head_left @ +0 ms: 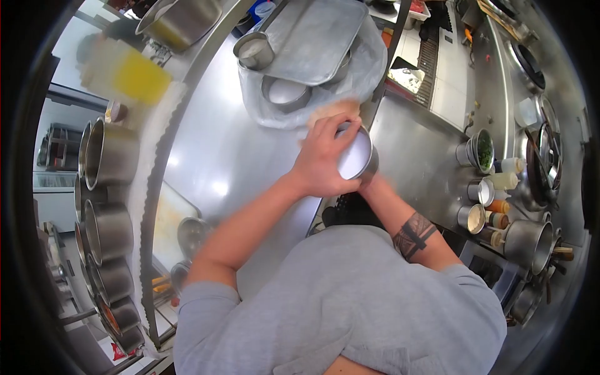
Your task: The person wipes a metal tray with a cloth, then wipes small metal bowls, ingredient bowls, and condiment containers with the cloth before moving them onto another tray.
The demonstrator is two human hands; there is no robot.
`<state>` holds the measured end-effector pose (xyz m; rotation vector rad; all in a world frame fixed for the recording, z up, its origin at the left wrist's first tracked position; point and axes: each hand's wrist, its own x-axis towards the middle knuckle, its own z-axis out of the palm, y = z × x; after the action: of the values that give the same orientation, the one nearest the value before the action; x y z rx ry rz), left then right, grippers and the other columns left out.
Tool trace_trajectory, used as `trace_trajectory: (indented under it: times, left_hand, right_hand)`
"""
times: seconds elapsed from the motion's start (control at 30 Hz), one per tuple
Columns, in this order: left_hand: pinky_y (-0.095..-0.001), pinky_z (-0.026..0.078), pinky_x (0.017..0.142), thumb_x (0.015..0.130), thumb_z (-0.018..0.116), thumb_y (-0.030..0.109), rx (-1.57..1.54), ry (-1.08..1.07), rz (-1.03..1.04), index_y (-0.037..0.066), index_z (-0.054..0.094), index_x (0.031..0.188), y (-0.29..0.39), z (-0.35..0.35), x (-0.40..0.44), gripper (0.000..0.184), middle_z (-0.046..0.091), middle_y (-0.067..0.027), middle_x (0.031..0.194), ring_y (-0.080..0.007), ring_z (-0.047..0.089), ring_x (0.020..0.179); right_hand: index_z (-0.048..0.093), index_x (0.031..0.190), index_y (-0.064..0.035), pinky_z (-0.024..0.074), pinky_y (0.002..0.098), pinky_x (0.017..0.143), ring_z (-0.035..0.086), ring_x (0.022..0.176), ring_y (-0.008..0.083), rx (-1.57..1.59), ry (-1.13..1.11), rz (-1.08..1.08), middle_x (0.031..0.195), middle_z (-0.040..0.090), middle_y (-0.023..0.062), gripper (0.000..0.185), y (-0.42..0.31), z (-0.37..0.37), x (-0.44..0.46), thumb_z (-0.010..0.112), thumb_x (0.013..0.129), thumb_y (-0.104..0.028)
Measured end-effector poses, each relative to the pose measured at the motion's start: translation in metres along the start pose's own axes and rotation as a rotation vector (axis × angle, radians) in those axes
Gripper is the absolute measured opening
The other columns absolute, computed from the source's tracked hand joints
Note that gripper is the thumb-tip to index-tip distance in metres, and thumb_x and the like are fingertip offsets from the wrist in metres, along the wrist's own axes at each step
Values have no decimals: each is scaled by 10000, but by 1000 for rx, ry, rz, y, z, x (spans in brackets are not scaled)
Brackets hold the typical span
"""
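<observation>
A round metal tin with a smooth white inside or filling is tilted in front of my torso. My left hand is closed on it, with fingers over the rim and thumb at its near side. My right hand is mostly hidden behind the tin, so its grip does not show. A smeared skin-coloured shape lies just beyond the tin; I cannot tell if it is fingers. Past it, a metal tray rests over clear plastic and similar tins with white contents. A smaller tin stands at the tray's corner.
A steel counter runs beneath my hands. Several metal pots line the left shelf, near a blurred tub of yellow liquid. Sauce bottles, a container of greens and a large pot stand on the right.
</observation>
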<state>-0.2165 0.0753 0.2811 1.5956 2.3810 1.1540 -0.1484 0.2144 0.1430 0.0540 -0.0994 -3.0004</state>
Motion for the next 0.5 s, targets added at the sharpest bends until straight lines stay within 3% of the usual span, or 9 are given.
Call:
trace_trajectory:
  times: [0.1, 0.13, 0.23, 0.43, 0.5]
  left_hand:
    - [-499, 412, 1101, 589, 829, 362, 134, 67, -37, 24, 507, 1478, -28, -4, 41, 1004, 457, -222, 1450, -427, 475, 1297]
    - [-499, 412, 1101, 589, 829, 362, 133, 68, -37, 24, 507, 1478, -42, -11, 56, 1004, 457, -222, 1450, -427, 475, 1297]
    - [-509, 406, 1106, 607, 820, 381, 461, 135, -131, 39, 525, 1456, -89, -37, 98, 961, 479, -228, 1444, -435, 477, 1300]
    - [-500, 380, 1144, 632, 830, 410, 705, 60, -239, 56, 531, 1486, -212, -71, 147, 971, 476, -237, 1472, -425, 461, 1349]
    - [-498, 363, 1168, 632, 836, 427, 743, 4, -304, 66, 543, 1484, -230, -71, 150, 970, 470, -236, 1484, -425, 438, 1387]
  right_hand:
    - [484, 1453, -22, 498, 492, 1090, 609, 1274, 325, -32, 247, 211, 1419, 587, 151, 510, 15, 30, 0, 405, 1080, -361]
    - [501, 1448, -23, 498, 495, 1089, 604, 1281, 329, -4, 134, 216, 1434, 584, 158, 512, 13, 30, -3, 394, 1087, -370]
    - [504, 1457, -19, 497, 492, 1092, 599, 1295, 331, -87, 164, 195, 1449, 578, 168, 530, -11, 43, -14, 375, 1094, -382]
    - [479, 1484, -13, 468, 490, 1128, 574, 1330, 345, -106, 240, -1, 1471, 562, 180, 544, -68, 33, -72, 366, 1093, -374]
    - [479, 1483, -13, 459, 494, 1137, 573, 1328, 353, -196, 374, -115, 1471, 561, 183, 542, -81, 21, -107, 358, 1089, -366]
